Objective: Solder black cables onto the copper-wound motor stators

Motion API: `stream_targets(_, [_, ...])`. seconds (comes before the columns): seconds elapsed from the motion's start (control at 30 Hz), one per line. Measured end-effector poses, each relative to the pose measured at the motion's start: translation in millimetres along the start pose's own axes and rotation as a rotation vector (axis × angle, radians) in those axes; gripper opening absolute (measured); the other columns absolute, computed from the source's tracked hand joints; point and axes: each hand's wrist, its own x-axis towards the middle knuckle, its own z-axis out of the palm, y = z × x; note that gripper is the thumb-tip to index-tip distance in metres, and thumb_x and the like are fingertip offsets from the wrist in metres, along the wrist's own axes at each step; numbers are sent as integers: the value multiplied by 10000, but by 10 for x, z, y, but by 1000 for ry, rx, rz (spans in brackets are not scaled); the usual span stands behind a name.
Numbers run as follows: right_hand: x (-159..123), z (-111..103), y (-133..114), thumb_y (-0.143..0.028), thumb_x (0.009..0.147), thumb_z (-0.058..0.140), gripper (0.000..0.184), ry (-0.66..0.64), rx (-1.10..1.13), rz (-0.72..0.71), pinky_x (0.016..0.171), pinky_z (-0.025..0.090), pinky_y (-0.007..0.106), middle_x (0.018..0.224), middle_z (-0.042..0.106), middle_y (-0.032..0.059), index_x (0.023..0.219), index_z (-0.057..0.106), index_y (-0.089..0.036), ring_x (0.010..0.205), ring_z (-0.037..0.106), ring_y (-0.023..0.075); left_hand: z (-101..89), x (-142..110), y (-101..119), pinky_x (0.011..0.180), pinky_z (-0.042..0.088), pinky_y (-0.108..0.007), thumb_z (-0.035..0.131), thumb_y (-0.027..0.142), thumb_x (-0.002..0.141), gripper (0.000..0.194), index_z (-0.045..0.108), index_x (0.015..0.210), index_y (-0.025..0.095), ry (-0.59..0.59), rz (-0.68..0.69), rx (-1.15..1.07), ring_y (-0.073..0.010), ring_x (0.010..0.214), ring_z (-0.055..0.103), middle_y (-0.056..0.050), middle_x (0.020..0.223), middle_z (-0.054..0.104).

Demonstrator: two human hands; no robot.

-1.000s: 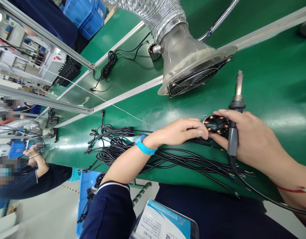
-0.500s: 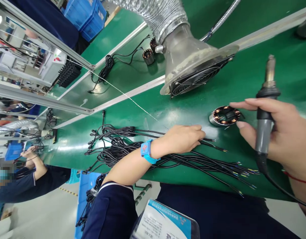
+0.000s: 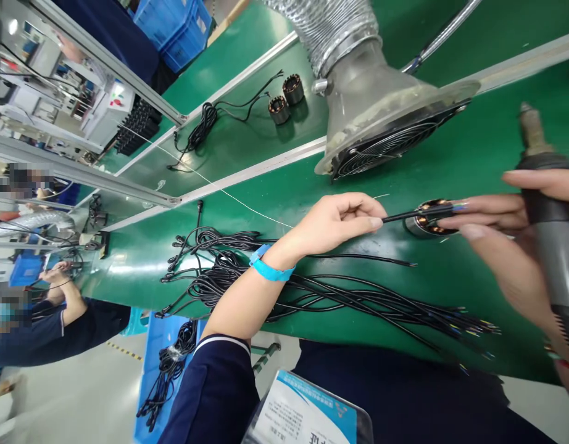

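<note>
My left hand (image 3: 342,222), with a blue band at its wrist, pinches a black cable (image 3: 400,214) between thumb and fingers. The cable's stripped end, showing coloured wires, reaches the fingertips of my right hand (image 3: 506,228). That same hand grips a soldering iron (image 3: 550,222), its tip pointing to the far side of the bench. Behind the cable end stands a ring-shaped motor stator (image 3: 418,229) with copper windings, partly covered by cable and fingers. Under my left forearm lies a bundle of black cables (image 3: 349,296), their bared ends to the right.
A fume extractor hood (image 3: 381,129) with a foil duct stands beyond my hands. Two more stators (image 3: 279,111) and a coiled cable (image 3: 203,126) lie behind the metal rail. A thin pale wire (image 3: 238,198) crosses the bench. At left, another person's hands (image 3: 57,274) are at work.
My left hand has lifted a cable end off the bench toward the stator. My right hand has shifted right with the soldering iron, its fingertips now at the cable's end.
</note>
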Motion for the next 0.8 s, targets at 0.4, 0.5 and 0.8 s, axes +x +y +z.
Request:
stream_targets(0.4, [16, 98, -213, -269, 819, 659, 483, 66, 152, -46, 736, 574, 298, 930, 585, 26, 1260, 463, -260, 870, 628, 138, 39, -28, 29, 621, 379, -209, 614, 306, 761, 278, 585, 857, 47, -103, -69, 70, -48, 645, 470, -9, 709, 543])
stream_targets(0.5, [29, 84, -122, -221, 806, 662, 493, 37, 173, -135, 735, 580, 332, 910, 597, 16, 1261, 484, -288, 830, 633, 150, 43, -16, 9, 631, 388, -207, 612, 294, 764, 255, 585, 850, 56, -122, -74, 70, -45, 643, 470, -2, 707, 544])
stream_targets(0.8, [28, 46, -69, -229, 808, 653, 504, 13, 154, -136, 650, 561, 254, 908, 630, 30, 1277, 473, -265, 829, 637, 145, 80, -11, -1, 709, 411, -206, 546, 363, 849, 281, 590, 868, 85, -125, -3, 142, -59, 731, 498, -21, 798, 572])
